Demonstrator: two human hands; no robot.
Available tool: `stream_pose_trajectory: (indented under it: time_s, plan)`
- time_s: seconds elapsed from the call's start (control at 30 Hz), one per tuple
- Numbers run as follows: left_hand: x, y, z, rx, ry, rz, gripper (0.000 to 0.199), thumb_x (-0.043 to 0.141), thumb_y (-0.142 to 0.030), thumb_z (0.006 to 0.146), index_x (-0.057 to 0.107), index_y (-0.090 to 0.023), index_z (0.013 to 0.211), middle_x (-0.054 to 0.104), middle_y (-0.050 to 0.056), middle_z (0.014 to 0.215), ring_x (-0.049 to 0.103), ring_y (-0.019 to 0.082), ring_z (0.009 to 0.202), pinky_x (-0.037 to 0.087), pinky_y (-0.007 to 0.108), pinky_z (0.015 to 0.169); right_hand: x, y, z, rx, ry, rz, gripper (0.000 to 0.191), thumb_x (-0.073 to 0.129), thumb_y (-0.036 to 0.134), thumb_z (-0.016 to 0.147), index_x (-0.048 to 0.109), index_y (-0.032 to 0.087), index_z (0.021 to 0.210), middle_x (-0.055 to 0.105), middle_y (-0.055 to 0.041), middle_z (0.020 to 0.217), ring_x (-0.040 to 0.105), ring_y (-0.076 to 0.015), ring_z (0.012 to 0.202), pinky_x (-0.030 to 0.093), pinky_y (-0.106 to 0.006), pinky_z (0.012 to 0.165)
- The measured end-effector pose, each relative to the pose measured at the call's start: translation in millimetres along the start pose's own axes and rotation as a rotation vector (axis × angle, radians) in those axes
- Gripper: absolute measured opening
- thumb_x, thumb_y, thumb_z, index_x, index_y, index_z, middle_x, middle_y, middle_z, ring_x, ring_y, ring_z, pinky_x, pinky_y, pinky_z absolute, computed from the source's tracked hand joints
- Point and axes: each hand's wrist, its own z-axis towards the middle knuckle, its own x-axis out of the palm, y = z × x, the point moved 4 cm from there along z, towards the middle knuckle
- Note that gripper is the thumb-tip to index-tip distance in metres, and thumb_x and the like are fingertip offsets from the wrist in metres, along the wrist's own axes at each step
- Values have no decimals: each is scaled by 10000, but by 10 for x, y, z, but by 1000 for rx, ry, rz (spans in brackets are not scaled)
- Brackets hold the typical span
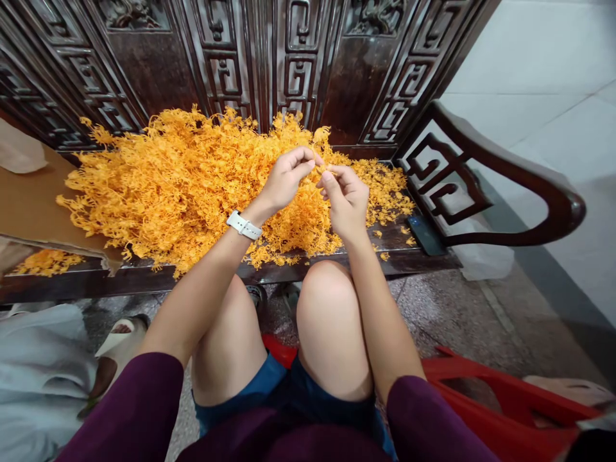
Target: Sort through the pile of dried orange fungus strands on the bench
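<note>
A large heap of small orange, stringy, claw-like pieces [173, 179] covers much of a dark wooden bench seat. Above its right part, both my hands meet, fingertips close together. My left hand [287, 178], with a white watch band [244, 225] at the wrist, is closed in a pinch of thumb and forefinger. My right hand [347, 197] pinches too, its other fingers curled in. A small orange piece [319, 165] shows between the two sets of fingertips; its exact shape is too small to make out.
A carved bench back [308, 70] rises behind the heap, with a curved armrest [520, 186] at right. Near it lies a dark phone [426, 235]. Cardboard [43, 199] stands at left. Below are a red plastic stool [500, 398] and another person's sandalled foot [122, 337].
</note>
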Motion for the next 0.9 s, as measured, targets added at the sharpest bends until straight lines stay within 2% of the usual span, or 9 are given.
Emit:
stream_pose_trajectory:
  time_s: [0.1,0.17,0.23,0.3,0.4,0.5,0.7,0.83,0.9]
  plan:
    - [60,-44,-14,-5,25,7,267,643,-120,985,610,-180,727,536,-19,708,451,91,655,388,270,652,-34,-6,22,2,-34,32,402,697,629,971,697,238,882,656,16,766,546,-118,652,456,-299,646]
    - [101,-46,-26,-34,88,-3,371,731,-340,989,574,-184,691,489,-30,668,415,87,624,363,280,627,-49,-26,28,17,-39,50,427,694,638,968,670,235,829,639,22,737,532,-113,631,458,-296,643]
    - [124,-43,-37,-62,156,-20,514,762,-560,934,545,-186,656,481,-31,648,406,84,612,361,286,621,-42,-51,25,39,-14,95,433,707,637,956,657,235,805,626,27,724,522,-109,623,457,-292,645]
    - [122,-49,-48,-78,194,-46,594,741,-671,898,526,-186,630,477,-29,631,410,83,602,376,285,618,-12,-71,14,82,35,170,431,729,632,938,644,237,786,612,30,708,521,-109,622,455,-289,641]
    - [113,-77,-69,-101,212,-127,588,684,-689,933,545,-193,649,497,-22,629,478,89,585,448,283,614,61,-68,-16,206,111,304,430,766,624,901,609,246,771,569,34,680,517,-116,616,446,-282,608]
    - [145,-79,-102,-184,231,-205,556,631,-684,972,558,-204,703,523,-19,636,552,100,561,514,285,583,136,-4,-44,313,152,420,449,803,616,862,556,252,770,521,35,687,493,-117,618,439,-277,585]
    - [167,-10,-98,-250,138,-261,529,590,-654,1014,502,-209,742,520,-13,673,569,92,576,515,266,561,166,70,0,296,152,443,521,758,677,868,454,264,782,460,28,721,452,-130,639,479,-295,612]
    - [-97,-14,1,-203,-2,-187,536,424,-658,1079,545,-223,789,464,-2,676,614,118,689,540,287,657,-7,14,61,231,12,404,549,622,758,928,414,271,783,482,-1,760,514,-165,711,535,-331,665]
    - [-271,-28,55,-173,-55,-172,564,387,-697,1070,570,-234,807,455,2,675,621,129,717,542,291,677,-78,-10,41,240,-48,439,525,690,732,902,471,267,794,546,-9,802,546,-157,731,547,-321,673]
